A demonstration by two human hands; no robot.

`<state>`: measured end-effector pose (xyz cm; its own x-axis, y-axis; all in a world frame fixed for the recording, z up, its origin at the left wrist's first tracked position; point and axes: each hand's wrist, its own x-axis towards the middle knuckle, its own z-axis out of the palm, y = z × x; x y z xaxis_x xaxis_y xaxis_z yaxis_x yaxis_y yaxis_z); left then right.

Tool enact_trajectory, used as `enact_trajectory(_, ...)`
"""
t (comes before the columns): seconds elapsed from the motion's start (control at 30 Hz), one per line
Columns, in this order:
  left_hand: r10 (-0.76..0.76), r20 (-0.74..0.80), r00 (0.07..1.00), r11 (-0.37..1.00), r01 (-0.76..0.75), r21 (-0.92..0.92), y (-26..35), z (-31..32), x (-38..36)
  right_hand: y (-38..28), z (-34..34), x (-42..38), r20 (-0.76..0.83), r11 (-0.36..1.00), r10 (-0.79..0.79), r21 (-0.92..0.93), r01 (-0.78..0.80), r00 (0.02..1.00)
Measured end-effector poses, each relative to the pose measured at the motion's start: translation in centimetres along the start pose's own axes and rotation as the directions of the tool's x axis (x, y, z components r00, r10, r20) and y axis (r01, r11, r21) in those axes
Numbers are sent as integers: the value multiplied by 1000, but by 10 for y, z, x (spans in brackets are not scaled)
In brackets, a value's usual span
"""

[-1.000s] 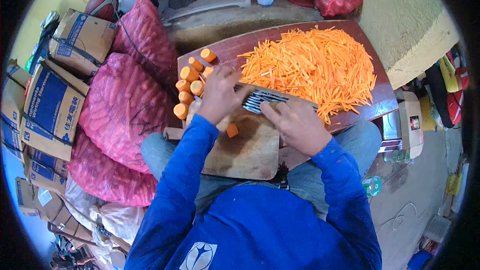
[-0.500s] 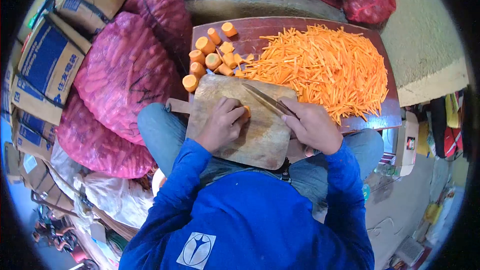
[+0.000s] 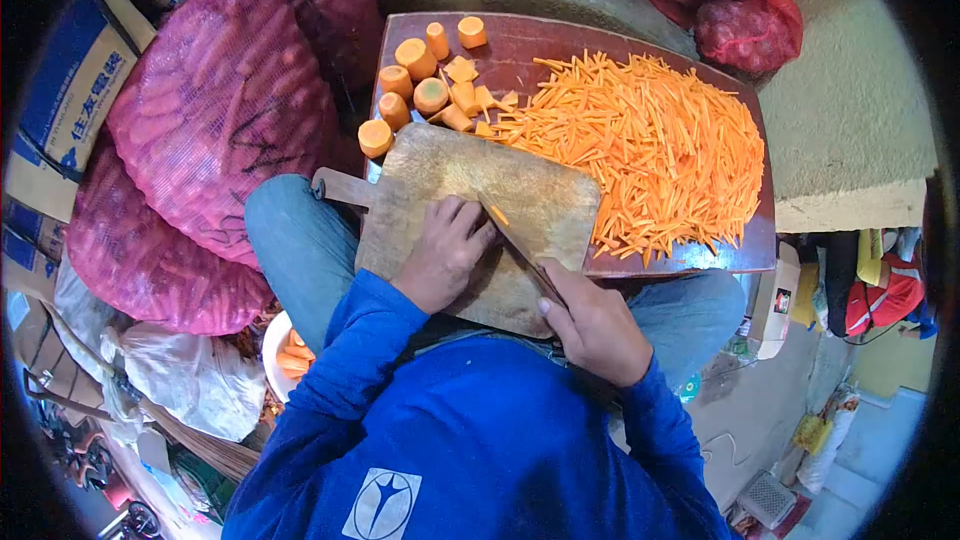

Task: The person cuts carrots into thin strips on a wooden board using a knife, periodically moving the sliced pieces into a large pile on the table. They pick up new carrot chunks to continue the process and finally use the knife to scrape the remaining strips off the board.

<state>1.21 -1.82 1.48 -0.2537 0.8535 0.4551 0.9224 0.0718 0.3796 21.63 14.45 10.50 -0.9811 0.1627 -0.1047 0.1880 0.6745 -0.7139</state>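
Note:
My left hand [image 3: 447, 252] presses down on the wooden cutting board [image 3: 420, 165] with curled fingers. They close over a carrot piece, which is now hidden beneath them. In my right hand [image 3: 598, 328] is a knife [image 3: 518, 243], its blade slanting across the board against my left fingertips. A thin carrot strip [image 3: 499, 214] lies beside the blade near its tip. The board rests over my lap, its far edge on the reddish table [image 3: 520, 35]. Beyond it, at the left, stand several cut carrot chunks [image 3: 415, 58]. A large heap of carrot strips [image 3: 650, 150] spreads at the right.
Pink mesh sacks [image 3: 220, 110] full of carrots stack up at my left, beside cardboard boxes [image 3: 85, 80]. A white bowl [image 3: 275, 355] with carrots sits by my left leg. Far right on the table's outer side are a red mesh bag [image 3: 750, 25] and a concrete ledge [image 3: 850, 203].
My right hand and the knife have come down and left, bringing the blade to my left fingers. A carrot strip now shows beside the blade. The whole view has shifted slightly.

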Motion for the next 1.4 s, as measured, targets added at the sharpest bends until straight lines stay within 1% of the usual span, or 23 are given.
enact_trajectory(0.03,-7,1,1000,1000,7,-10,0,1,0,-3,-1,-2,32,998,51,-27,-50,998)
enact_trajectory(0.13,-13,10,1000,999,14,-37,0,4,-2,-6,1,-4,45,995,47,-94,-42,998)
enact_trajectory(0.17,-17,8,1000,999,17,-43,-1,5,-2,-6,1,1,52,994,50,-95,-45,997)
enact_trajectory(0.23,-25,9,1000,998,25,-54,-1,3,-2,-6,5,16,67,991,129,-46,-126,989)
enact_trajectory(0.27,-29,23,999,998,31,-52,0,1,-1,-3,8,25,71,990,137,-46,-134,988)
enact_trajectory(0.33,-26,32,999,998,28,-53,2,-1,0,4,13,43,19,997,-34,-72,36,999)
enact_trajectory(0.4,-48,32,998,993,51,-102,1,-2,1,2,9,41,25,997,-21,-77,22,999)
enact_trajectory(0.47,-34,18,999,996,35,-86,-3,-1,-1,-6,4,35,47,997,-14,-78,17,999)
enact_trajectory(0.53,-35,1,999,996,35,-77,-4,0,-6,-17,-3,21,86,993,79,-96,-70,993)
enact_trajectory(0.57,-38,10,999,995,38,-88,-4,0,-6,-15,1,22,99,993,78,-101,-68,992)
enact_trajectory(0.63,-34,17,999,994,35,-103,-3,0,-6,-8,14,24,14,995,39,-94,-37,999)
enact_trajectory(0.67,-39,16,999,995,41,-96,-3,-1,-5,-5,17,30,14,994,40,-99,-38,999)
enact_trajectory(0.73,-42,16,999,995,43,-85,-1,-1,-4,-2,20,44,-8,993,-39,-113,38,999)
enact_trajectory(0.77,-38,7,999,996,39,-83,-1,1,-5,-5,17,42,-14,993,-40,-111,38,999)
enact_trajectory(0.83,-34,-8,999,997,33,-70,-5,4,-7,-15,7,39,94,991,104,-92,-95,990)
enact_trajectory(0.9,-46,30,998,997,48,-65,-5,7,-9,-23,1,21,96,990,114,-95,-105,989)
enact_trajectory(1.03,-26,1,1000,998,26,-57,-1,2,-5,-16,12,28,72,986,151,-80,-145,986)
enact_trajectory(1.07,-33,5,999,998,33,-57,-1,2,-6,-13,14,33,68,986,152,-81,-146,986)
enact_trajectory(1.13,-35,7,999,998,36,-48,-2,4,-7,-10,15,44,32,993,50,-112,-46,998)
enact_trajectory(1.17,-29,-2,1000,998,29,-51,-3,7,-9,-13,13,42,27,993,44,-111,-41,999)
enact_trajectory(1.23,-34,-20,999,998,33,-50,-6,7,-9,-19,6,29,66,993,96,-77,-91,993)
enact_trajectory(1.37,-16,-43,999,999,15,-28,-3,6,-8,-16,7,20,99,990,121,-89,-112,988)
enact_trajectory(1.4,-12,-67,998,1000,10,-29,-3,7,-8,-10,14,28,50,995,60,-77,-56,997)
